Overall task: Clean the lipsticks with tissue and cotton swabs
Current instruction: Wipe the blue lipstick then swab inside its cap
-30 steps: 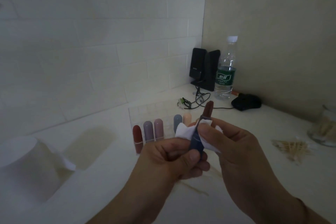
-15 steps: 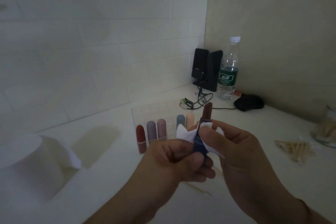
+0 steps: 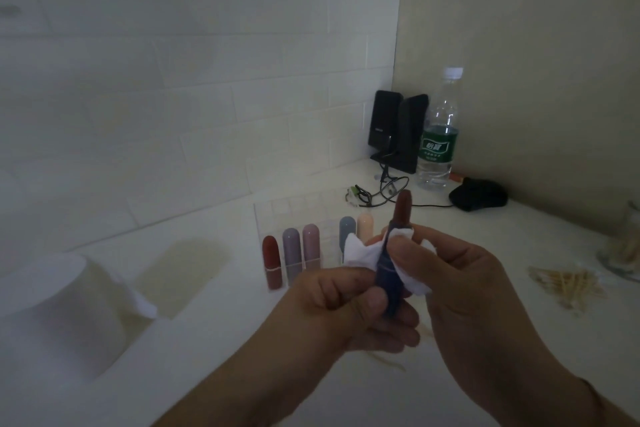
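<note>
- I see a dim corner: pale tiled wall on the left, plain beige wall on the right, and a smooth white counter [image 3: 214, 374] below.
- My left hand [image 3: 349, 308] grips the lower barrel of a lipstick [image 3: 391, 270], fingers and thumb curled round its dark blue, cylindrical case.
- The brown-red stick stands upright out of the case, tip rounded and slanted.
- My right hand [image 3: 460, 274] pinches a crumpled white tissue [image 3: 363, 253] against the upper case, thumb in front; the tissue wraps behind the barrel.
- Beyond the hands, a clear plastic rack [image 3: 277, 215] holds capped lipsticks [image 3: 291, 246] upright in a row: red, lilac, mauve, grey-blue, peach. My hands hide the lower right part of the rack.
- Left: a soft white tissue roll [image 3: 59, 308] with a loose flap.
- Right: a scattered heap of cotton swabs [image 3: 568, 282] with wooden stems, near a glass jar [image 3: 623, 253] at the frame edge.
- Back corner: two black speakers [image 3: 398, 132], tangled cable, a clear water bottle [image 3: 440, 135] with green label, a black mouse [image 3: 478, 196].
</note>
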`<move>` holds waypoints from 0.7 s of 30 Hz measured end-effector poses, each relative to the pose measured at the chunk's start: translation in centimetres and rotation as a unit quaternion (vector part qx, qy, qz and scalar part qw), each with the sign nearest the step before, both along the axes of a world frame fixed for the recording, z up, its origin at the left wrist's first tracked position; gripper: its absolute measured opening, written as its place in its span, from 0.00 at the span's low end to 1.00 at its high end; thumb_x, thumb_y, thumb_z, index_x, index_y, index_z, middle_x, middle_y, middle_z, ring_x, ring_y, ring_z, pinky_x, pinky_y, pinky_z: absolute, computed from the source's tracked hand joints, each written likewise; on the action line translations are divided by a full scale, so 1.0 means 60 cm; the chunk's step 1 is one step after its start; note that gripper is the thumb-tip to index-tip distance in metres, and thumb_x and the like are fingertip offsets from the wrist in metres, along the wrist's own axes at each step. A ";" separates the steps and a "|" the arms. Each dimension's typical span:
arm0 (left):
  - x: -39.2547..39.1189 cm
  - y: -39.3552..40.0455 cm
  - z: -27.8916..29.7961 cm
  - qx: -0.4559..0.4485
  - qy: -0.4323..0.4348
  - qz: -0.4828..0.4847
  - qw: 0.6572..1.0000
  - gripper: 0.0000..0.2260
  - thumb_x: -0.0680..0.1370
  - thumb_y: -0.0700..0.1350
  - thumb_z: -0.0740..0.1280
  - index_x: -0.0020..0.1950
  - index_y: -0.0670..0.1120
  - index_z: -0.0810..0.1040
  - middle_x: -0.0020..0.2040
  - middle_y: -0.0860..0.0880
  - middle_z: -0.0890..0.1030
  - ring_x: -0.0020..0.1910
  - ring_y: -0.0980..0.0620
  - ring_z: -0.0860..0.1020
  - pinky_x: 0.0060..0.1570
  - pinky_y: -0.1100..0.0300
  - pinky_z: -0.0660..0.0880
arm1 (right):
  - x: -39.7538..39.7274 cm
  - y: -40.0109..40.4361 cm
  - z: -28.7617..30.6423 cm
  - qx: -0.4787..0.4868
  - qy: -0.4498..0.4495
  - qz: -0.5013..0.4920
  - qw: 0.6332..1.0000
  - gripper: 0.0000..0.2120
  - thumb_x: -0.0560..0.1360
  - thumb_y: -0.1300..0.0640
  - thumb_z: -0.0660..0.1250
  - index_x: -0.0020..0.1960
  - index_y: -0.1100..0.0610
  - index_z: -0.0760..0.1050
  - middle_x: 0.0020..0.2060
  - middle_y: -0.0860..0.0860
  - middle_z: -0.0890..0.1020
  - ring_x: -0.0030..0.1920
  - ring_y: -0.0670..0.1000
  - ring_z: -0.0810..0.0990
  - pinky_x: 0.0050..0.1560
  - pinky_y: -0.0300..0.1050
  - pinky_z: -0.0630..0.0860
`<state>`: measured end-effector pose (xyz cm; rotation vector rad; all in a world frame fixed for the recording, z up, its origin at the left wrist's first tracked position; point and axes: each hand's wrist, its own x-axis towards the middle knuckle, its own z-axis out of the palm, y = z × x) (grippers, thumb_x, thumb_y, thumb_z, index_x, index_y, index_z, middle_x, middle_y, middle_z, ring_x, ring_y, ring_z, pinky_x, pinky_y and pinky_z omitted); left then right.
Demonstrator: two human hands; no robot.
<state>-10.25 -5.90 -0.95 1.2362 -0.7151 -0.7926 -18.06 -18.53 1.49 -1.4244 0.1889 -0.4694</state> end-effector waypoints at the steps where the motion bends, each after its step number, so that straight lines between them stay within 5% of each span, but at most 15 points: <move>1: -0.002 -0.002 0.000 -0.002 -0.011 0.022 1.000 0.11 0.70 0.47 0.71 0.49 0.45 0.86 0.44 0.41 0.84 0.42 0.46 0.84 0.43 0.58 0.80 | 0.001 0.000 -0.002 -0.003 -0.005 -0.011 1.000 0.12 0.62 0.51 0.77 0.41 0.58 0.84 0.32 0.57 0.81 0.27 0.52 0.74 0.26 0.38 0.73; 5: -0.016 -0.007 0.010 0.014 -0.082 0.159 0.984 0.08 0.66 0.42 0.75 0.44 0.45 0.87 0.39 0.44 0.86 0.39 0.47 0.84 0.43 0.60 0.81 | 0.003 0.002 -0.002 0.015 -0.026 -0.034 0.999 0.12 0.63 0.53 0.70 0.42 0.58 0.85 0.37 0.56 0.85 0.33 0.52 0.82 0.30 0.36 0.76; 8: -0.023 -0.007 0.014 0.050 -0.203 0.284 0.936 0.07 0.63 0.39 0.79 0.39 0.46 0.85 0.35 0.52 0.85 0.36 0.53 0.84 0.38 0.68 0.78 | 0.003 0.005 0.000 0.042 -0.035 -0.029 0.998 0.10 0.61 0.55 0.70 0.40 0.57 0.85 0.37 0.56 0.85 0.37 0.50 0.84 0.31 0.33 0.76; 11: -0.021 -0.007 0.008 0.071 -0.255 0.291 0.919 0.09 0.63 0.41 0.79 0.37 0.48 0.82 0.37 0.53 0.85 0.37 0.55 0.83 0.40 0.66 0.79 | 0.004 0.009 0.000 0.028 -0.035 -0.024 0.999 0.11 0.60 0.55 0.70 0.40 0.57 0.86 0.37 0.55 0.86 0.38 0.49 0.85 0.32 0.31 0.76; 13: -0.015 -0.006 0.006 0.066 -0.198 0.235 0.949 0.08 0.65 0.41 0.78 0.38 0.46 0.81 0.39 0.49 0.85 0.40 0.51 0.84 0.41 0.64 0.80 | 0.003 0.008 0.000 0.031 -0.035 -0.026 0.999 0.11 0.60 0.55 0.71 0.40 0.57 0.85 0.36 0.56 0.85 0.36 0.51 0.84 0.31 0.33 0.76; 15: -0.011 -0.005 0.009 0.025 -0.052 0.130 0.990 0.06 0.70 0.44 0.75 0.43 0.43 0.83 0.43 0.42 0.85 0.41 0.45 0.84 0.43 0.58 0.81 | 0.000 0.007 0.003 0.018 -0.031 -0.022 0.999 0.11 0.60 0.54 0.73 0.40 0.58 0.85 0.33 0.62 0.82 0.33 0.56 0.79 0.28 0.36 0.75; 17: -0.010 -0.004 0.010 -0.021 0.083 0.051 0.995 0.10 0.74 0.47 0.70 0.48 0.42 0.84 0.46 0.37 0.84 0.41 0.44 0.84 0.42 0.56 0.82 | -0.001 0.005 0.004 0.002 -0.027 -0.021 0.999 0.12 0.60 0.52 0.75 0.41 0.58 0.84 0.36 0.68 0.79 0.33 0.57 0.75 0.28 0.38 0.74; 21: -0.008 -0.009 0.004 -0.039 0.073 0.091 0.992 0.09 0.71 0.44 0.72 0.47 0.40 0.85 0.42 0.38 0.84 0.37 0.46 0.83 0.37 0.61 0.81 | 0.004 -0.002 -0.004 -0.009 -0.033 -0.038 0.999 0.12 0.63 0.52 0.75 0.43 0.57 0.85 0.38 0.57 0.85 0.36 0.50 0.81 0.35 0.41 0.75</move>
